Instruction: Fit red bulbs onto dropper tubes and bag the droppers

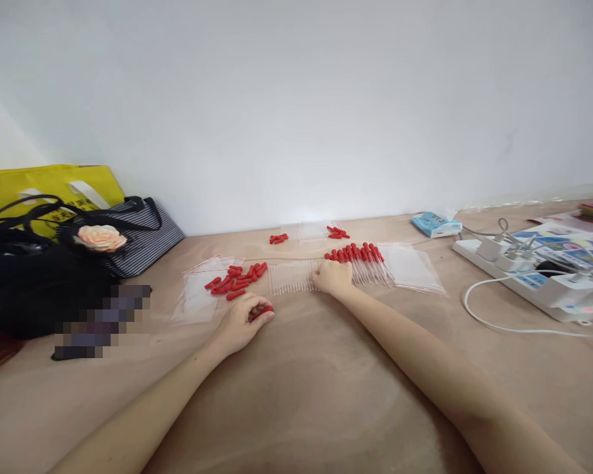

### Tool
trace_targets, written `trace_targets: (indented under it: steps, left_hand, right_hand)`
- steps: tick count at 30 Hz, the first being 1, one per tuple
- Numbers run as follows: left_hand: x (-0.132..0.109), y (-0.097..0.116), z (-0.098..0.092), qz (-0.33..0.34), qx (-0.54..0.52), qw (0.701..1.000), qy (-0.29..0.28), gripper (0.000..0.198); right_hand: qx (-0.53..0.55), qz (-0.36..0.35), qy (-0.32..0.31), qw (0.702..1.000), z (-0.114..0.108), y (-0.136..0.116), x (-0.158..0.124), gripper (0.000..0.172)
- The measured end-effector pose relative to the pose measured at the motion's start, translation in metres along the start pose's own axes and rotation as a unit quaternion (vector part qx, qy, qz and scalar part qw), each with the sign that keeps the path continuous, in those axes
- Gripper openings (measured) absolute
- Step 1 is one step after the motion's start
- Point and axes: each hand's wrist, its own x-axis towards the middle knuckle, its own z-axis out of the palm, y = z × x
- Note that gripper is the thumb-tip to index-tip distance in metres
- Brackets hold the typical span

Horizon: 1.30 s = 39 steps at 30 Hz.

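Tan tabletop [296,395] carries the work. Clear dropper tubes [289,276] lie in a row at far centre. Your right hand [332,275] rests curled on them, and I cannot tell whether it grips. Red rubber caps [237,280] lie scattered just left, and your left hand [242,319] is clenched around several.

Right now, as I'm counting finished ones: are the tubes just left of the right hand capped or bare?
Bare: the tubes left of the right hand show no red caps, unlike the capped row.

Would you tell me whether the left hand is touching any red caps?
Touching. The head view shows the left hand curled round red caps that peek out between its fingers.
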Motion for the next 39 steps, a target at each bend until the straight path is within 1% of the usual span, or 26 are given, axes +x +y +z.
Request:
trace_targets:
  steps: [3,5,7,9,10,12,14,15,18,19,20,22,24,25,28,30,33,35,39]
  left_hand:
    - [0.001,0.006,0.001,0.006,-0.047,0.999,0.023,0.014]
    - [0.001,0.011,0.004,0.010,-0.103,0.994,0.045,0.013]
    - [0.002,0.016,0.007,0.015,-0.177,0.982,0.058,0.013]
    - [0.001,0.021,0.011,0.021,-0.248,0.967,0.049,0.013]
    - [0.001,0.023,0.012,0.023,-0.274,0.961,0.035,0.013]
    - [0.000,0.026,0.014,0.027,-0.293,0.956,-0.007,0.014]
    - [-0.001,0.027,0.014,0.025,-0.274,0.961,-0.038,0.013]
    - [-0.002,0.026,0.013,0.023,-0.254,0.966,-0.045,0.012]
    - [-0.003,0.023,0.011,0.017,-0.173,0.984,-0.032,0.006]
    - [-0.003,0.022,0.010,0.021,-0.145,0.989,-0.026,0.006]
    - [-0.004,0.021,0.009,0.030,-0.120,0.992,-0.022,0.009]
    - [-0.004,0.019,0.010,0.053,-0.082,0.995,-0.017,0.023]
    - [-0.004,0.019,0.011,0.069,-0.049,0.996,-0.018,0.038]
    - [-0.003,0.019,0.012,0.074,-0.033,0.997,-0.019,0.038]
    - [0.000,0.021,0.017,0.092,-0.002,0.996,-0.010,0.019]
    - [0.003,0.026,0.020,0.105,-0.008,0.994,0.007,0.016]
    - [0.006,0.033,0.025,0.095,-0.025,0.995,0.017,0.014]
    - [0.009,0.037,0.028,0.085,-0.030,0.996,0.006,0.012]
    - [0.012,0.038,0.032,0.090,-0.039,0.995,-0.025,0.012]
  right_hand:
    - [0.007,0.001,0.001,1.000,0.001,-0.002,0.001,0.028]
    - [0.014,-0.001,0.000,1.000,0.000,-0.003,0.002,0.027]
    - [0.022,-0.005,0.002,1.000,-0.002,-0.002,0.002,0.026]
    - [0.031,-0.012,0.009,0.999,-0.006,0.001,0.002,0.026]
    - [0.037,-0.018,0.013,0.999,-0.009,0.003,0.001,0.027]
    - [0.053,-0.038,0.020,0.998,-0.015,0.008,-0.002,0.028]
    - [0.074,-0.073,0.023,0.994,-0.019,0.015,-0.007,0.026]
    - [0.084,-0.092,0.022,0.992,-0.020,0.019,-0.011,0.024]
    - [0.131,-0.185,0.025,0.974,-0.017,0.037,-0.024,0.017]
    - [0.157,-0.237,0.035,0.958,-0.013,0.044,-0.030,0.017]
    - [0.177,-0.285,0.049,0.941,-0.009,0.051,-0.035,0.018]
    - [0.175,-0.356,0.080,0.914,0.000,0.063,-0.045,0.023]
    - [0.144,-0.397,0.102,0.901,0.006,0.071,-0.054,0.030]
    - [0.129,-0.406,0.111,0.898,0.008,0.073,-0.058,0.032]
    - [0.110,-0.404,0.122,0.900,0.009,0.074,-0.065,0.032]
    - [0.109,-0.402,0.126,0.900,0.008,0.072,-0.067,0.028]
    - [0.105,-0.405,0.136,0.898,0.005,0.071,-0.068,0.024]
    - [0.103,-0.411,0.144,0.894,0.004,0.070,-0.068,0.022]
    - [0.098,-0.418,0.164,0.888,0.004,0.067,-0.070,0.021]
